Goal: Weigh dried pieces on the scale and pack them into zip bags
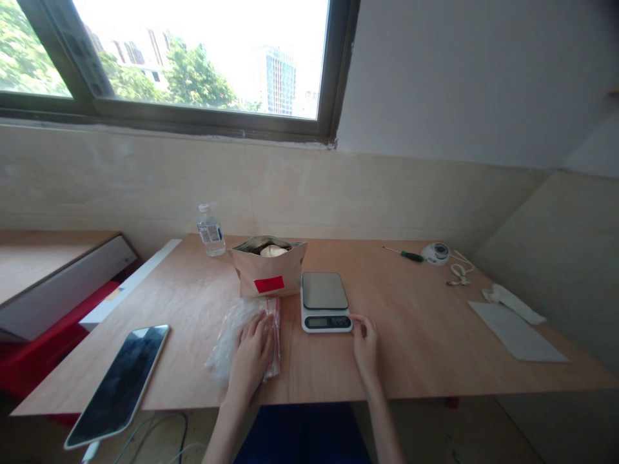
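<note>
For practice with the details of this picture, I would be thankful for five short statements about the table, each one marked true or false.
1. The left hand lies on clear plastic. True.
2. The right hand is at the near right corner of the scale. True.
3. The paper pouch stands on the scale. False: it stands on the table, to the left of the scale.
4. The bottle is lying on its side. False: it stands upright.
5. The phone is in the left hand. False: it lies apart from both hands.
</note>
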The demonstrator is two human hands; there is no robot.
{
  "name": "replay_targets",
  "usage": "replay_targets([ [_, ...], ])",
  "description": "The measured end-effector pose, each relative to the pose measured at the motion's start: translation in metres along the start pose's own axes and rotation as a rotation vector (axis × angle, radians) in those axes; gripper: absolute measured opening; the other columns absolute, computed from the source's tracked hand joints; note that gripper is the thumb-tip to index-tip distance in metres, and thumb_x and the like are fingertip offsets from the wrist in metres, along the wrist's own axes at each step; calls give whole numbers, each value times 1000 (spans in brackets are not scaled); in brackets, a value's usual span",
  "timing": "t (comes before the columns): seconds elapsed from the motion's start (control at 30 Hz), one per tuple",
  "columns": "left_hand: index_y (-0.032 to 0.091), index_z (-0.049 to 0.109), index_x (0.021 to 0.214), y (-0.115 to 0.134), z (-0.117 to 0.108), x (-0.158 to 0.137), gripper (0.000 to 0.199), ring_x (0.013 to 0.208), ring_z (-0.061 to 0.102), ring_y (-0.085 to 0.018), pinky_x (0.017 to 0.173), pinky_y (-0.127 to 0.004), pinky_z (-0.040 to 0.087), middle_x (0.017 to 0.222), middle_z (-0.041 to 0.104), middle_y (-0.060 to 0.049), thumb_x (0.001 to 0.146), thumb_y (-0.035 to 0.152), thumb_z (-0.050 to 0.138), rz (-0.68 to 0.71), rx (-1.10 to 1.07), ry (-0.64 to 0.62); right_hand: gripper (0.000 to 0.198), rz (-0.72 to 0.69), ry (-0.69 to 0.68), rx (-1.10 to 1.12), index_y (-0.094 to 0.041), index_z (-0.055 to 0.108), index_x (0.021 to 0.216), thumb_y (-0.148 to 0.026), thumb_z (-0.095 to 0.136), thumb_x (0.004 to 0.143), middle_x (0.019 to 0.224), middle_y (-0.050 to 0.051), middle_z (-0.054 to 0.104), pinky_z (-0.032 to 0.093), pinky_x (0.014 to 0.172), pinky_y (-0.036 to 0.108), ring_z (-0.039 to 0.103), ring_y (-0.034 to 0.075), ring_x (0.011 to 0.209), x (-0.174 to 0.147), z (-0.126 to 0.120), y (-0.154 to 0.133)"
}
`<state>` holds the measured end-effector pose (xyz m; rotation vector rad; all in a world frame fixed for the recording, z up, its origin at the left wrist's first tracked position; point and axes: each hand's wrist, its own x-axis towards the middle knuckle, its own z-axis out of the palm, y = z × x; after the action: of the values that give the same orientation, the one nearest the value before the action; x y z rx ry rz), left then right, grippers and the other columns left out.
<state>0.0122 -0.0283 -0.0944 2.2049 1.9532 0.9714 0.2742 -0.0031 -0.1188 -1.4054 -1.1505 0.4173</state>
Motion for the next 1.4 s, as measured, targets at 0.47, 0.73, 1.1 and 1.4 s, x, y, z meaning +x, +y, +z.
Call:
replay_targets([
  [0.47,17,59,97,79,-106,111,19,87,57,-19,82,-32,44,94,63,-7,88,25,44,115,-201,452,25,129,31,95,-17,62,87,-37,47,82,81,6,63,44,64,30,56,20,73,-1,1,-3],
  [0.73,18,69,81,79,-135,157,26,90,56,-27,81,-39,38,88,70,-9,86,28,45,108,245,0,28,186,71,137,-17,61,89,-40,47,81,66,2,60,41,53,27,53,16,57,-2,2,-4],
  [1.1,28,70,95,82,-142,180,27,84,62,-19,65,-24,41,95,71,-1,78,36,50,98,219,-429,29,186,94,139,-18,61,89,-41,47,81,62,0,57,40,51,26,51,15,54,-2,3,-3],
  [1.4,28,70,97,88,-143,192,34,74,61,-16,59,-22,40,91,71,0,66,28,54,134,329,-644,30,182,68,127,-17,61,92,-42,47,82,63,1,58,41,51,27,53,16,57,-2,1,-4],
])
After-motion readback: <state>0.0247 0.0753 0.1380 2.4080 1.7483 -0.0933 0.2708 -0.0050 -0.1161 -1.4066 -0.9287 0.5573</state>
